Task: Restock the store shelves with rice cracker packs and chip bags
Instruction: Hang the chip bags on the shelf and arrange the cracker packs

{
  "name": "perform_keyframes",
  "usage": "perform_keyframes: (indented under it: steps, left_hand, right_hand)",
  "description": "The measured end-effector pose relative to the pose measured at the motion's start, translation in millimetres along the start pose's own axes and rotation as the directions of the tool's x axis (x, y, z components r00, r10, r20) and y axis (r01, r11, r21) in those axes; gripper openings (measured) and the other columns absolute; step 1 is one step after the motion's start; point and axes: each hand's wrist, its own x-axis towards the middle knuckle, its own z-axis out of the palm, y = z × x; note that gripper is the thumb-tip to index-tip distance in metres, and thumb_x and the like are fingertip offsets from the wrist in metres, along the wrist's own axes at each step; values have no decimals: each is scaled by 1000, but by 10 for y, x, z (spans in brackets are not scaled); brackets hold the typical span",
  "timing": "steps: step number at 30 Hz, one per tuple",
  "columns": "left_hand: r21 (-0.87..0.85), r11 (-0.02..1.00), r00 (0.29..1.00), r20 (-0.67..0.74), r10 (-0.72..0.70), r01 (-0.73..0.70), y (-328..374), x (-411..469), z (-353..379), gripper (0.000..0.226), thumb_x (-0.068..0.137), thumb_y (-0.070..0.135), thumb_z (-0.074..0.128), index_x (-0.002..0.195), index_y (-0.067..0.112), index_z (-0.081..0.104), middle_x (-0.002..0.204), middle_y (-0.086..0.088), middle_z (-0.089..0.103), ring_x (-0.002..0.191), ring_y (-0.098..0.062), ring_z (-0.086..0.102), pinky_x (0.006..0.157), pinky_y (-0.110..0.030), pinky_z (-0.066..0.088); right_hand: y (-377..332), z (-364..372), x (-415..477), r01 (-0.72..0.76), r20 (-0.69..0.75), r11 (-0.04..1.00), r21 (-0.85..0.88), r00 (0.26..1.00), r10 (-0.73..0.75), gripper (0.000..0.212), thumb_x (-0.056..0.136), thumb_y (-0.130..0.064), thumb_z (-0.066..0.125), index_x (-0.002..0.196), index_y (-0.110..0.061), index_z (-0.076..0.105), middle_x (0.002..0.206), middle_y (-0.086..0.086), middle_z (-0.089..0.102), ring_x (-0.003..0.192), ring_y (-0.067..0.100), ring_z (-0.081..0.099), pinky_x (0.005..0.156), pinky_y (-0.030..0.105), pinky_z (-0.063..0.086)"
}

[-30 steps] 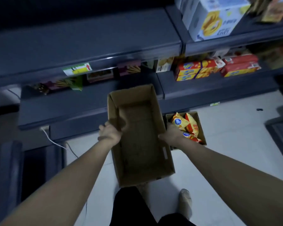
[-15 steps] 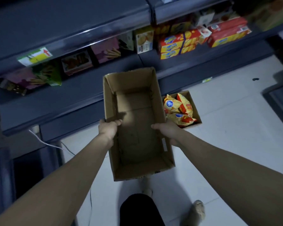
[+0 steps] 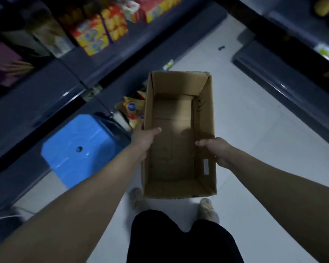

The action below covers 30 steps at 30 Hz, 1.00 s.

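Chip bags (image 3: 131, 111) left of cardboard box (image 3: 179, 179) rim

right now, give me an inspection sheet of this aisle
surface: pale tiled floor, one small dark speck on it
job's things: empty cardboard box held over the floor; yellow chip bags low on the left, partly hidden behind it; shelves hold blurred boxed snacks
clutter: blue stool beside the left shelf
grips: left hand and right hand each clasp a long wall of the box, thumbs inside
cables: white cord at the lower left edge
surroundings: dim aisle, second shelf unit on the right; the person's legs and shoes below the box
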Motion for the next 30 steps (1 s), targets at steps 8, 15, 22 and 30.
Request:
perform_keyframes:
  steps: [8,15,22,30]
  left_hand:
    - [203,979,963,259,-68,15,-710,1084,1229,103,54,52,77,145,27,34,143,-4,49,124,-27,52,103,-48,43]
    - [300,954,945,314,-95,-4,-1682,1952,1809,88,80,36,71,151,26,20,154,-2,32,137,-26,38,112,-44,33]
    - [329,944,911,385,-145,11,-2493,2443,2035,84,87,29,66,152,28,12,154,2,29,139,-21,33,116,-37,26]
    - [319,947,990,140,-6,-39,-2121,2490,1622,62,92,27,59,146,9,34,150,-7,37,133,-25,42,98,-25,34]
  right_hand:
    - [869,-724,1114,-64,-117,982,180,989,86,57,80,-27,72,128,-3,53,127,13,61,120,33,56,105,49,43]
    - [1735,-724,2289,-110,-146,963,245,978,148,59,82,-29,71,130,-2,51,126,13,61,117,33,58,99,45,48]
    - [2434,-621,2882,-206,-124,944,256,962,243,64,80,-31,72,132,-5,45,125,11,58,118,33,55,102,46,44]
    - [1635,-7,2878,54,-330,961,-270,933,-145,63,90,-19,59,144,-8,29,141,13,43,123,31,49,100,46,46]
